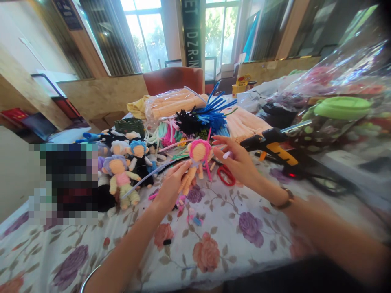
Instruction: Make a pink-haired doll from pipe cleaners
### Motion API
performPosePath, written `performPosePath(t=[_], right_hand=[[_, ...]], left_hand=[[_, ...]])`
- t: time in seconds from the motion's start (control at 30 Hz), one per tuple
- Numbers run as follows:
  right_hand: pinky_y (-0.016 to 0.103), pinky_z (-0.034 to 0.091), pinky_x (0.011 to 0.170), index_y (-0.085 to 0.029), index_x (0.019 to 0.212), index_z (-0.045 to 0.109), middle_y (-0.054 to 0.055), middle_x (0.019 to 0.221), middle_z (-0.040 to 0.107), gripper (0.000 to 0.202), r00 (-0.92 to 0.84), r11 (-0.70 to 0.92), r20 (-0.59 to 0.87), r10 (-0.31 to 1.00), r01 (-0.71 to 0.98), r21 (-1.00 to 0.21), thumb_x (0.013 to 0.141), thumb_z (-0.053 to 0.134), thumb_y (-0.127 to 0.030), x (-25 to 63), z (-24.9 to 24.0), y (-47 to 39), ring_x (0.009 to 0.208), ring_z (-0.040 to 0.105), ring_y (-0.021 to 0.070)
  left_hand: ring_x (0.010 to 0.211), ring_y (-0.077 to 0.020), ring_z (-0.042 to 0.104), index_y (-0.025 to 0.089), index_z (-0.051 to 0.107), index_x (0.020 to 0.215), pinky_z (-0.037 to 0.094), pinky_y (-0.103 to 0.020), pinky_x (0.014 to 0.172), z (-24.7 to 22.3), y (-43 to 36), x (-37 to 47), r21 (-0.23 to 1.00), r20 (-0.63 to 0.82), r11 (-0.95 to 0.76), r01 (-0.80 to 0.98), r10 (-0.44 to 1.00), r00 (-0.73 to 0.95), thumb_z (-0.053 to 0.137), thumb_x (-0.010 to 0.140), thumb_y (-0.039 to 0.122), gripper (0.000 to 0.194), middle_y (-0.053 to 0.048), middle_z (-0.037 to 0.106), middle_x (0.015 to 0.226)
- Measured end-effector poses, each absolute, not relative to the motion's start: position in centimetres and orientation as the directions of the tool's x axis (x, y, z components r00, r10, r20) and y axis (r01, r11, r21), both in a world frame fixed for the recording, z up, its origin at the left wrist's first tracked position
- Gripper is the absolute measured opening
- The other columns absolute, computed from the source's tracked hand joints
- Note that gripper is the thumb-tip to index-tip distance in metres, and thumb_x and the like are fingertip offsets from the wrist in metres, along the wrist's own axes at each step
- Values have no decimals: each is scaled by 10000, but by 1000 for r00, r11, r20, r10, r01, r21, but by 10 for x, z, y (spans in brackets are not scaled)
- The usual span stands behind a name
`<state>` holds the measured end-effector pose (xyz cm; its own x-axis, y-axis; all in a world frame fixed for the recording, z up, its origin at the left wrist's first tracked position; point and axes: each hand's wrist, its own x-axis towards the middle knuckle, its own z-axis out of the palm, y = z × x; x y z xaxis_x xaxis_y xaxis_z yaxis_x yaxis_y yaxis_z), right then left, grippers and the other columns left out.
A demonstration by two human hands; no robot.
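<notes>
My left hand (173, 182) is closed around the body of a small fuzzy pipe-cleaner doll (200, 151) with bright pink hair and peach limbs, held tilted above the table. My right hand (233, 159) is beside the doll's head, fingers stretched out and apart, the thumb side close to the pink hair; whether it touches cannot be told. A small whitish bit (226, 155) shows against this hand, too small to name. Just below it lie red-handled scissors (226, 175). Pink and blue scraps (195, 219) are scattered under the doll.
Finished dolls (119, 175) crowd the left side. Bundles of blue pipe cleaners (214, 112) and peach ones (175, 102) lie at the back. A black glue gun (275, 146) with a red light and cord stands right, near a green-lidded container (342, 108). Floral cloth (250, 228) covers the table.
</notes>
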<state>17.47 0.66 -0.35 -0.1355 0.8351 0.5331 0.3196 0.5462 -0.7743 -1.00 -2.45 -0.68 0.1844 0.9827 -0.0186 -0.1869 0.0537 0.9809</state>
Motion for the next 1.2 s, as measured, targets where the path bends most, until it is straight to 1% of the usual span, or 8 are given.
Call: performPosePath(t=[0.1, 0.23, 0.37, 0.5, 0.57, 0.73, 0.9, 1.2], right_hand=[[286, 502, 706, -231, 1249, 456, 91, 1152, 509, 438, -222, 649, 620, 753, 402, -646, 837, 585, -306, 179, -5, 8, 803, 559, 147], [389, 466, 901, -230, 1270, 365, 126, 1255, 384, 503, -421, 769, 656, 627, 469, -434, 831, 606, -286, 184, -6, 11, 1024, 503, 214], [434, 472, 890, -208, 1133, 362, 156, 1231, 379, 354, -529, 841, 666, 526, 439, -315, 864, 570, -308, 186, -4, 13, 1145, 442, 262], [436, 474, 889, -209, 953, 386, 153, 1144, 439, 78, -571, 864, 673, 470, 455, -217, 915, 449, -185, 187, 1, 12, 1146, 455, 253], [419, 479, 882, -214, 877, 402, 138, 1112, 466, 88, -573, 861, 681, 456, 478, -175, 918, 410, -137, 187, 4, 11, 1112, 483, 237], [375, 490, 856, -205, 921, 485, 112, 1041, 541, 67, -573, 861, 700, 426, 495, -119, 935, 425, -179, 188, 8, 11, 996, 542, 205], [338, 492, 795, -187, 1026, 538, 82, 933, 619, 166, -552, 844, 715, 429, 527, -99, 962, 388, -217, 190, 6, 10, 890, 572, 190], [298, 465, 751, -180, 881, 626, 49, 833, 649, 159, -518, 881, 758, 395, 447, -154, 928, 476, -204, 193, 8, 13, 816, 565, 166]], left_hand=[[505, -102, 523, 139, 649, 773, 379, -198, 439, -9, -23, -13, 981, -30, 55, -184, 990, 137, 636, 749, 399, 261, -25, 622, 664], [491, -81, 503, 135, 667, 749, 363, -182, 432, -10, -22, -15, 992, -20, 35, -124, 993, 119, 648, 748, 420, 286, -22, 617, 643], [461, -68, 483, 131, 665, 699, 358, -173, 433, -9, -23, -14, 993, -15, 23, -113, 998, 64, 661, 736, 426, 297, -1, 586, 571], [435, -71, 477, 121, 650, 685, 356, -177, 415, -7, -23, -13, 988, -70, 73, -137, 997, 22, 674, 709, 406, 287, 0, 580, 540], [433, -74, 484, 119, 648, 687, 350, -181, 404, -7, -22, -13, 986, -89, 91, -139, 996, 15, 675, 699, 413, 295, -10, 600, 565], [471, -72, 514, 116, 665, 729, 379, -183, 439, -9, -23, -14, 989, -79, 86, -120, 995, 56, 672, 696, 455, 342, -36, 654, 690], [486, -81, 516, 113, 678, 748, 369, -191, 446, -8, -23, -14, 993, -78, 81, -80, 996, 42, 678, 686, 482, 375, -35, 644, 682], [440, -82, 468, 135, 672, 644, 340, -208, 439, -9, -24, -16, 996, -73, 69, 64, 995, 65, 630, 735, 464, 344, 4, 572, 542]])
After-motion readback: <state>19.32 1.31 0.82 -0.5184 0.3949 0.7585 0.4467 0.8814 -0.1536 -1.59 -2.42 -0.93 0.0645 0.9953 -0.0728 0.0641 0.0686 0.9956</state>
